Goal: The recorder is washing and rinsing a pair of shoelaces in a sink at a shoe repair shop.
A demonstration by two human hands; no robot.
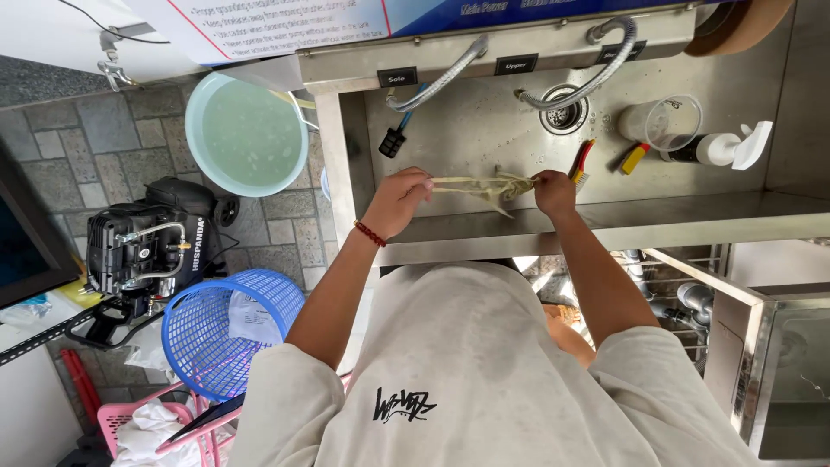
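Both my hands reach over the front edge of a stainless steel sink (467, 121). My left hand (399, 199), with a red bead bracelet at the wrist, grips one end of a pale yellowish wet cloth (484, 187). My right hand (553, 192) grips the other end. The cloth is stretched and twisted between them above the basin. Two flexible metal hoses (450, 76) hang from the panel behind the sink.
In the basin lie a black brush (393, 141), a red and yellow brush (579, 164), a clear measuring cup (664, 121), a white spray bottle (722, 149) and a drain (564, 111). On the floor left stand a pale green basin (246, 134), a black machine (147, 246), a blue basket (226, 329) and a pink basket (151, 428).
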